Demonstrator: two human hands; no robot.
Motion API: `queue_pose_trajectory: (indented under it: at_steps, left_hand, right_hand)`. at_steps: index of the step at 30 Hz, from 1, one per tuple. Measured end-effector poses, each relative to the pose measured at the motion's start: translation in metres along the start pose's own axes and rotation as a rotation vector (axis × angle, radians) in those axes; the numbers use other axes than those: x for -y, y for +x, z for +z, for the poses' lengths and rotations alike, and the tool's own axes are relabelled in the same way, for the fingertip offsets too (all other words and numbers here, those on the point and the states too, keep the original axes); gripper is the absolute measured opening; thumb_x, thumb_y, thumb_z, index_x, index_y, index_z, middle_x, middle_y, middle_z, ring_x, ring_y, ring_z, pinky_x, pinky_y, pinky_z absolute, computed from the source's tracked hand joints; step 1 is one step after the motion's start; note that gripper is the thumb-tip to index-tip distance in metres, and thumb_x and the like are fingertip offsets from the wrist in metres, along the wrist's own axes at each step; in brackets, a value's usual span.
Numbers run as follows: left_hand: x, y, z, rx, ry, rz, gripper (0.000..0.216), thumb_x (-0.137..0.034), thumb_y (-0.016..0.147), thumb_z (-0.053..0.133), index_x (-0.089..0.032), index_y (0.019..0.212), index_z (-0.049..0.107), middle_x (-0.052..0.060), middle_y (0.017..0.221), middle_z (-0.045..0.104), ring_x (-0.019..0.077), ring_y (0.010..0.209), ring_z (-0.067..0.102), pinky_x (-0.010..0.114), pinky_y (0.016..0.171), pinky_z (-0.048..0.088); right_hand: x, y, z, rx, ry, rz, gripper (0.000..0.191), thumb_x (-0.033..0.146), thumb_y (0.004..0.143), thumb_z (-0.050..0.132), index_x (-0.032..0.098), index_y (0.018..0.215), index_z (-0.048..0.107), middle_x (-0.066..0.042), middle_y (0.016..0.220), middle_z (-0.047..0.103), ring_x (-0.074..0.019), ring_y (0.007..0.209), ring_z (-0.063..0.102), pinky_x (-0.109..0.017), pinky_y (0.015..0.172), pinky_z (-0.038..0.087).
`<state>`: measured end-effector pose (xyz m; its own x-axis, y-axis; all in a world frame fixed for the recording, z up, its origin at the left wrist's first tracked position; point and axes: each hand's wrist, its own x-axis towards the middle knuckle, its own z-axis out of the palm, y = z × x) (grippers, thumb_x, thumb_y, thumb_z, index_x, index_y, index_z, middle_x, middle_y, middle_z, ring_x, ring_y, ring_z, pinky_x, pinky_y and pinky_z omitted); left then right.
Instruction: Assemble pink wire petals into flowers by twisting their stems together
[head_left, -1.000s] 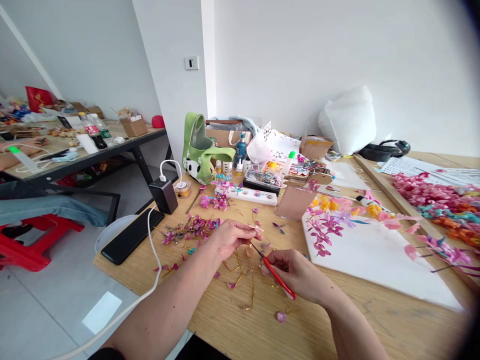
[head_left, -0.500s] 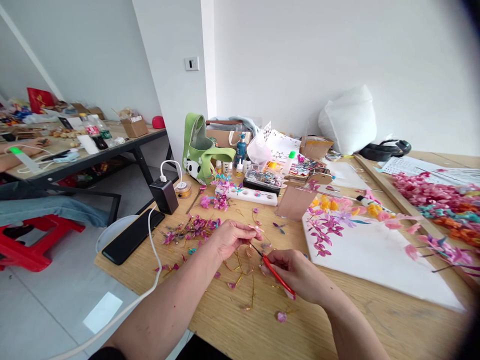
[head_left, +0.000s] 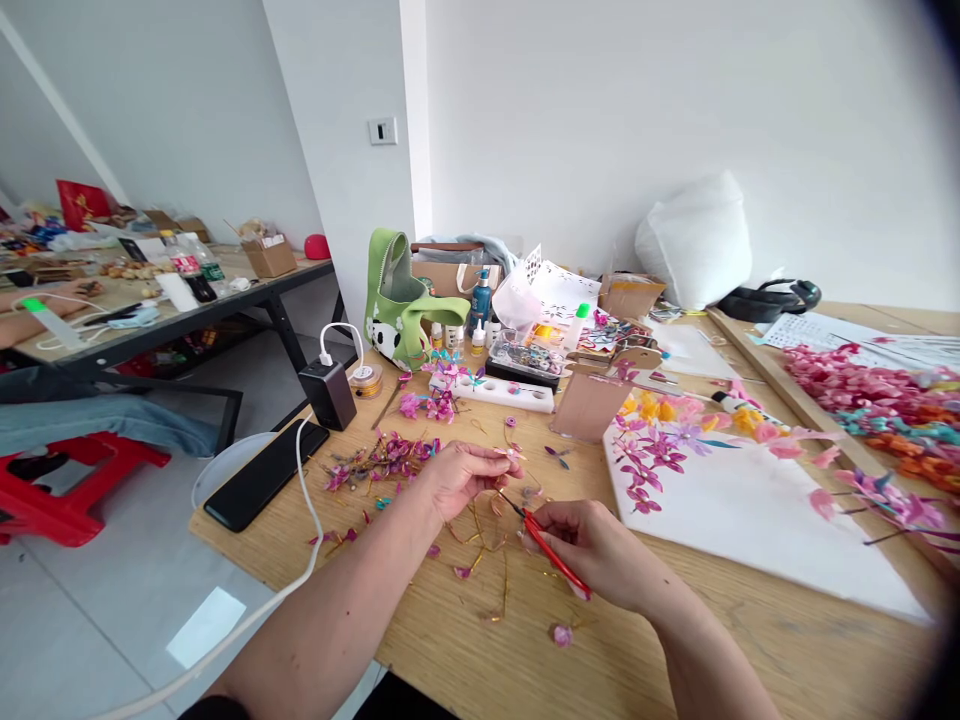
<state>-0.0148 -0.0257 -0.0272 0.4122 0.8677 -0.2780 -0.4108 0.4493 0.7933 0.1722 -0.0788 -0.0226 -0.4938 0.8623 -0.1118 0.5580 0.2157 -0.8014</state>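
My left hand [head_left: 466, 474] pinches a small pale pink flower [head_left: 513, 455] between thumb and fingertips. In my right hand [head_left: 589, 545] is a pair of red-handled pliers [head_left: 553, 552]. Their dark, narrow tip points up-left and lies close below my left fingertips; whether it touches the flower's wire I cannot tell. Under and between the hands, gold wire stems [head_left: 480, 545] with pink petals lie on the wooden table [head_left: 480, 655]. A single pink flower [head_left: 561, 635] rests nearer me. Left of my left hand is a heap of purple-pink flowers [head_left: 390, 455].
A white foam board [head_left: 757, 520] with a flower spray lies to the right. Behind stand a white holder with holes [head_left: 525, 396], a cardboard piece [head_left: 591, 405] and a green bag [head_left: 397, 310]. A black phone [head_left: 266, 475] and a white cable [head_left: 311, 545] are at left. Another person's arm shows far left.
The pliers' red handles look slightly farther apart now. Both hands stay in nearly the same place, and the flower is still in my left hand.
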Motion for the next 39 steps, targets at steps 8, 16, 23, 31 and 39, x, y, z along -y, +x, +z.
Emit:
queue_pose_trajectory:
  at_steps: [8,16,23,31,39]
  left_hand:
    - [0.002,0.003,-0.004,-0.022,-0.117,-0.044,0.007,-0.005,0.065,0.071,-0.006,0.072,0.072,0.010,0.075,0.070,0.0103,0.061,0.060,0.020,0.060,0.047]
    - [0.001,0.004,-0.002,-0.086,-0.284,-0.054,0.010,0.000,0.073,0.062,-0.006,0.074,0.069,0.011,0.075,0.070,0.0105,0.063,0.063,0.021,0.063,0.051]
    - [-0.002,0.003,-0.002,-0.103,-0.254,-0.037,0.014,0.001,0.077,0.058,-0.006,0.074,0.069,0.011,0.076,0.071,0.0139,0.071,0.067,0.021,0.062,0.052]
    - [-0.003,0.001,0.001,-0.112,-0.244,0.056,0.017,0.007,0.072,0.059,-0.005,0.073,0.070,0.009,0.071,0.069,0.0095,0.056,0.061,0.020,0.055,0.051]
    - [0.000,0.001,0.007,-0.099,-0.177,0.125,0.012,0.005,0.064,0.067,-0.006,0.065,0.071,0.007,0.066,0.069,0.0086,0.055,0.059,0.018,0.055,0.049]
  right_hand:
    - [0.005,0.001,0.001,-0.021,0.056,0.031,0.034,0.046,0.080,0.059,0.016,0.065,0.054,0.004,0.055,0.044,-0.0087,0.051,0.033,-0.021,0.046,0.026]
    - [0.008,0.001,0.002,0.106,0.101,0.064,0.034,0.044,0.083,0.055,0.017,0.063,0.048,0.003,0.053,0.048,-0.0087,0.048,0.037,-0.021,0.044,0.027]
    - [0.034,-0.052,-0.025,0.028,-0.404,0.158,0.024,0.030,0.086,0.048,0.020,0.064,0.053,0.001,0.058,0.057,-0.0116,0.050,0.046,-0.024,0.048,0.026]
    - [0.012,-0.137,0.005,-0.037,-0.705,0.572,0.018,0.016,0.083,0.049,0.019,0.075,0.064,-0.008,0.080,0.067,-0.0243,0.078,0.064,-0.030,0.064,0.039]
    - [-0.006,-0.146,0.007,-0.139,-0.751,0.598,0.019,0.017,0.081,0.052,0.018,0.073,0.069,-0.012,0.083,0.066,-0.0249,0.080,0.062,-0.031,0.068,0.042]
